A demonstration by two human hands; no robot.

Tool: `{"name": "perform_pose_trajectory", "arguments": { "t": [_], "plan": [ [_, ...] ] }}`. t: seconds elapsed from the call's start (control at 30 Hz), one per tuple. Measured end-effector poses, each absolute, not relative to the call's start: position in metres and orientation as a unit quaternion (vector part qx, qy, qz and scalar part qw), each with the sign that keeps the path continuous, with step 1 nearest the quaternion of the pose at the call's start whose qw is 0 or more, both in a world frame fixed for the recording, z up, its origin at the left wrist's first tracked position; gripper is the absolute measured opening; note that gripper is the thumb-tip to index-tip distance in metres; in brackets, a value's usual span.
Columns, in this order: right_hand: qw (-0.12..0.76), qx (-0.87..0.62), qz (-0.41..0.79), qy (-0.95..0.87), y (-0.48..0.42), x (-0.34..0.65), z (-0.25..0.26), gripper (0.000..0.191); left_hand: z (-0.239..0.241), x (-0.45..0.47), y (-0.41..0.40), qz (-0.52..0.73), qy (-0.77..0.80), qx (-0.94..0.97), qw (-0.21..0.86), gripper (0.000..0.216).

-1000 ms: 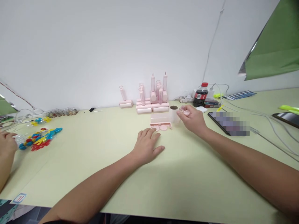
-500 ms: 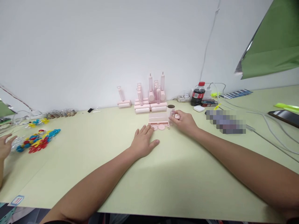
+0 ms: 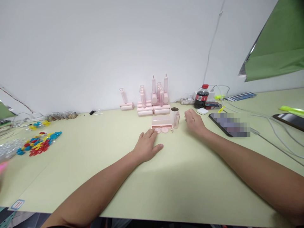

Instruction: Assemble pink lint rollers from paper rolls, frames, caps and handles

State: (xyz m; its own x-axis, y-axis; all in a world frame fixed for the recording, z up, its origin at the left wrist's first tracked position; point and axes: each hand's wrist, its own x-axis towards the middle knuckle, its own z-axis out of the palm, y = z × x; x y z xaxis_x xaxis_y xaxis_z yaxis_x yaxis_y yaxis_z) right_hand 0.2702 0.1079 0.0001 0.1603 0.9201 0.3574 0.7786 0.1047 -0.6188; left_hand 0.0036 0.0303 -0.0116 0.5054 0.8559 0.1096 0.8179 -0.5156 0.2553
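Bare hands [image 3: 146,146]; uncovered forearms [image 3: 102,183]; a dark sliver of sleeve [image 3: 63,226] on the left

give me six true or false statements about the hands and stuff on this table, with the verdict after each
1. The left hand is palm down on the table. True.
2. The clear pink tube lies on its side. False: it stands upright.
3. The right hand is apart from the clear pink tube. True.
4. The right hand grips the cola bottle. False: the cola bottle stands beyond it, untouched.
5. A phone lies to the right of the right hand. True.
6. The bottle cap is green. False: it is red.
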Motion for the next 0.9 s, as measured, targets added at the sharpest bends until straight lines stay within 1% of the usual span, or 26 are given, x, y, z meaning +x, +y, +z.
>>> {"name": "perform_pose_trajectory", "arguments": {
  "t": [0.2,0.3,0.4,0.6,0.67,0.77,0.83,0.9],
  "plan": [
    [0.281,-0.681,0.123,-0.665,0.119,0.280,-0.006,0.031,-0.013,0.004,0.030,0.117,0.478,0.867,0.079,0.065],
    [0.258,-0.690,0.114,-0.667,0.120,0.281,-0.010,0.031,-0.014,0.004,0.030,0.120,0.475,0.868,0.077,0.064],
    [0.258,-0.676,0.107,-0.682,0.120,0.281,-0.010,0.028,-0.014,0.004,0.030,0.125,0.471,0.870,0.073,0.061],
    [0.293,-0.648,0.115,-0.694,0.117,0.277,-0.010,0.019,-0.014,0.004,0.029,0.130,0.467,0.872,0.065,0.054],
    [0.314,-0.650,0.108,-0.684,0.116,0.275,-0.007,0.019,-0.014,0.004,0.029,0.131,0.467,0.873,0.061,0.052],
    [0.379,-0.651,0.081,-0.653,0.110,0.276,0.009,0.021,-0.016,0.005,0.030,0.138,0.464,0.873,0.054,0.049],
    [0.449,-0.625,0.058,-0.636,0.105,0.275,0.030,0.019,-0.017,0.006,0.030,0.142,0.465,0.873,0.053,0.047],
    [0.484,-0.590,0.021,-0.646,0.101,0.272,0.054,0.018,-0.018,0.007,0.030,0.146,0.464,0.872,0.052,0.045]
  ]
}}
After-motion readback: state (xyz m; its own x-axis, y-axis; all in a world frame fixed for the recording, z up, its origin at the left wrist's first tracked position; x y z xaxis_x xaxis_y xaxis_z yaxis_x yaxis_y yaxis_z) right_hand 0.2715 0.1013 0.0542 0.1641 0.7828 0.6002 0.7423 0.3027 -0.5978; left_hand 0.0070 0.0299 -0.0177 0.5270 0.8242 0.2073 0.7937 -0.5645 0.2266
